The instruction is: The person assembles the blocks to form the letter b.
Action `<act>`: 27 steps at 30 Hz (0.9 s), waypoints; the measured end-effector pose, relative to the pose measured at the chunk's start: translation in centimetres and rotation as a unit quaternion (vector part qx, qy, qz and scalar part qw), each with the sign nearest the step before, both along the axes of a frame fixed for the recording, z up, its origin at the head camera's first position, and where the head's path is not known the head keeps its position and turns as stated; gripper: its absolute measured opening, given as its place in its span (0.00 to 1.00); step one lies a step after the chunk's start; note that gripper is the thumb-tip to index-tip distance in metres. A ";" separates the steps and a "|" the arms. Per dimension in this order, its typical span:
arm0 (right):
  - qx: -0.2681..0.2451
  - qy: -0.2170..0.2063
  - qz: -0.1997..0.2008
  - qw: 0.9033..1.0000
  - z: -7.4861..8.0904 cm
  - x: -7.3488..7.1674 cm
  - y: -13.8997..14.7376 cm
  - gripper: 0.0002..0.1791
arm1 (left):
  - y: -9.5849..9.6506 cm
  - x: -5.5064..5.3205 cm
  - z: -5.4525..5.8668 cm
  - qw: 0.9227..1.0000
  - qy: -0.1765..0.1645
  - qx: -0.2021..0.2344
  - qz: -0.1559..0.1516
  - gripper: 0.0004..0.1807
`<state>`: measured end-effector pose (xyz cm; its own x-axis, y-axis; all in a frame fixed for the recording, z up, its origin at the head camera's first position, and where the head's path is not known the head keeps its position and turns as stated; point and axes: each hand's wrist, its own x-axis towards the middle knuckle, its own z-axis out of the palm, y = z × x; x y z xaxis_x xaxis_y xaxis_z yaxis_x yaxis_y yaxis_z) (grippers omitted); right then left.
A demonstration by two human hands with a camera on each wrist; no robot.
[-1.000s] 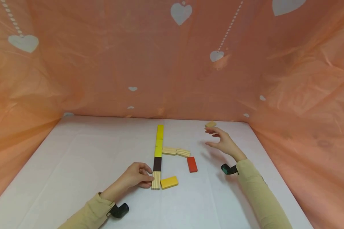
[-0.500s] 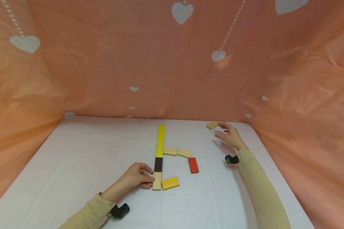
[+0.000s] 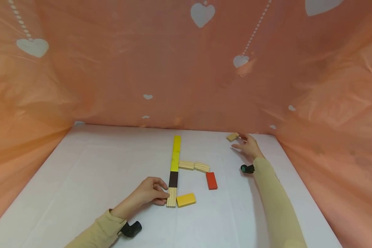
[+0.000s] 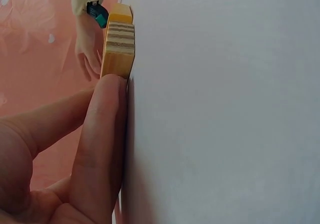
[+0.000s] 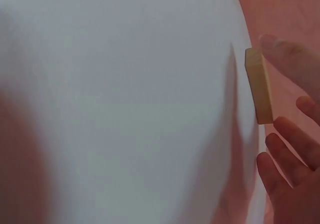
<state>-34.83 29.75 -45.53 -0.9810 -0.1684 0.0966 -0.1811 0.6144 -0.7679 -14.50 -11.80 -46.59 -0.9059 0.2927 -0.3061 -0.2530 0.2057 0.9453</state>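
Observation:
In the head view, my left hand (image 3: 152, 193) rests beside a striped wooden block (image 3: 171, 198), thumb tip at its left edge and the other fingers bent below. The left wrist view shows a fingertip (image 4: 107, 86) against the block's side (image 4: 120, 62). This block ends an upright line with a dark brown block (image 3: 173, 179) and two yellow blocks (image 3: 175, 161). At the back right, my right hand (image 3: 249, 146) reaches a plain wooden block (image 3: 233, 137), a fingertip at its right end. The thumb stands apart from the block, fingers loosely bent.
Two pale wooden blocks (image 3: 186, 165) extend right from the line. A red block (image 3: 212, 181) lies below their end, and an orange-yellow block (image 3: 186, 199) beside the line's foot. Pink curtains with hearts (image 3: 186, 86) wall the white table (image 3: 111, 155) at the back and sides.
My right hand has moved right and farther back, round to the far block's right end. That block now lies at a different angle. My left hand has stayed in place.

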 end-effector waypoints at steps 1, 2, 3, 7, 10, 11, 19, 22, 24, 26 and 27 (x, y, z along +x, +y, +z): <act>0.002 -0.006 -0.007 1.000 -0.1 0.0 0.0 0.46 | 0.0 0.0 0.0 1.000 -0.001 0.001 0.000 0.15; 0.004 -0.010 -0.013 1.000 -0.2 -0.1 -0.1 0.46 | 0.0 0.0 0.0 1.000 -0.001 0.003 0.001 0.15; 0.005 -0.015 -0.019 1.000 -0.3 -0.2 -0.1 0.47 | 0.0 0.0 -0.1 1.000 -0.002 0.004 0.001 0.15; 0.003 -0.024 -0.038 0.999 -0.5 -0.5 -0.5 0.47 | 0.1 0.0 -0.2 1.000 -0.003 0.004 0.003 0.14; 0.004 -0.024 -0.045 0.999 -0.7 -0.8 -0.9 0.46 | 0.1 0.0 -0.2 1.000 -0.005 0.006 0.004 0.14; 0.006 -0.021 -0.047 0.999 -0.7 -0.9 -1.0 0.46 | 0.1 0.0 -0.2 1.000 -0.006 0.007 0.003 0.14; 0.013 0.017 -0.063 0.998 -1.3 -1.6 -1.3 0.39 | 0.1 -0.1 -0.3 1.000 -0.005 0.014 0.000 0.14; 0.018 0.030 -0.067 0.997 -1.4 -1.8 -1.2 0.37 | 0.0 0.0 -0.1 1.000 -0.006 0.014 0.001 0.14; 0.022 0.036 -0.066 0.997 -1.5 -1.9 -1.1 0.37 | 0.0 0.0 -0.1 1.000 -0.007 0.014 0.001 0.14; 0.021 0.036 -0.060 0.997 -1.4 -2.0 -1.1 0.39 | 0.0 -0.1 0.0 1.000 -0.008 0.011 0.002 0.14; 0.019 0.034 -0.055 0.998 -1.4 -2.0 -1.0 0.39 | 0.0 -0.1 0.0 1.000 -0.007 0.008 0.002 0.14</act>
<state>-36.81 28.72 -46.90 -0.9853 -0.0653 0.1581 -0.1613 0.6624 -0.7316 -14.59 -11.76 -46.59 -0.9030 0.2942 -0.3132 -0.2660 0.1897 0.9451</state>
